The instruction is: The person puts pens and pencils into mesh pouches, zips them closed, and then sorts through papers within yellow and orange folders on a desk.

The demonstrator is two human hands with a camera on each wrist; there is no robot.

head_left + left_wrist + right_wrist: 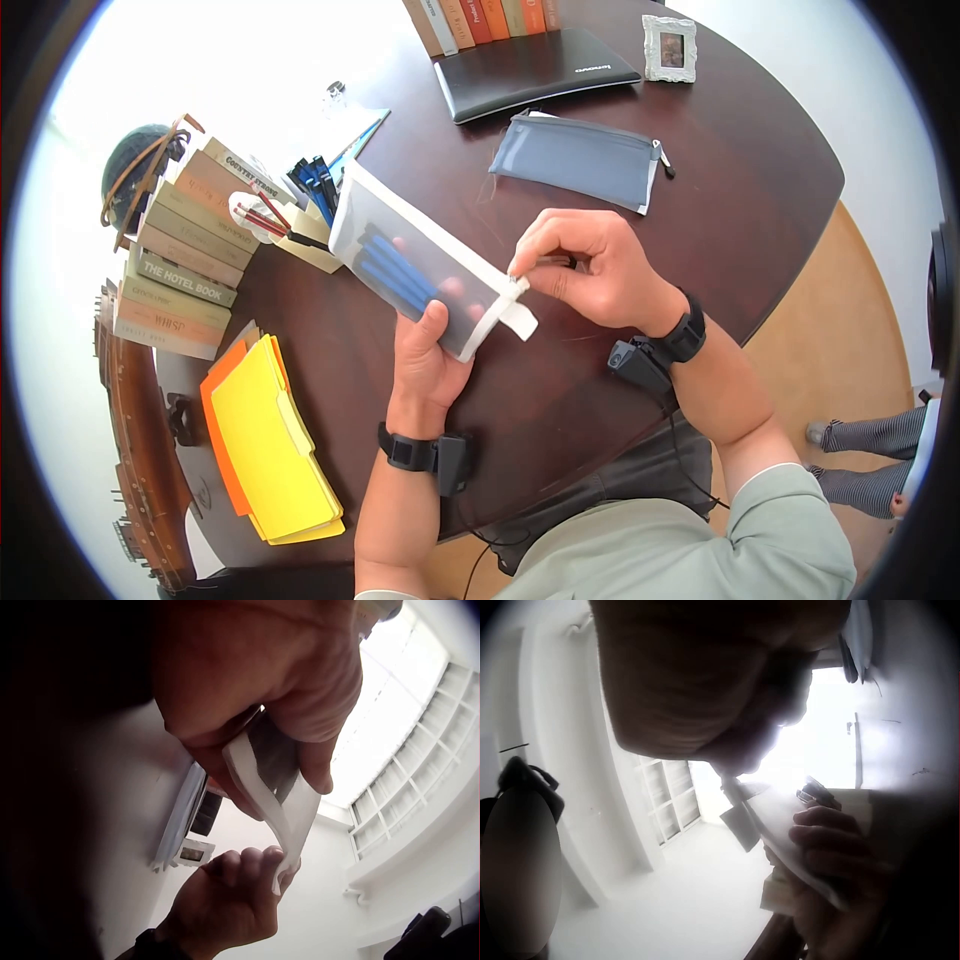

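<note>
A translucent white zip pouch (400,208) is held up over the dark table, tilted, with several blue pens (395,272) showing through its side. My left hand (428,358) grips its lower end, thumb on the near face and fingers behind. The left wrist view shows the pouch's pale edge (259,791) between thumb and fingers. At the pouch's right corner, near a white fabric tab (519,322), my right hand (590,268) pinches the end of the zipper edge between thumb and forefinger. In the right wrist view this hand (720,682) hides much of that corner.
A grey-blue mesh pouch (580,160) lies beyond my right hand, before a black laptop (540,72). Left stand a pen holder (312,245) and stacked books (185,250). Yellow folders (265,440) lie near a model ship (140,450). A picture frame (669,48) stands far right.
</note>
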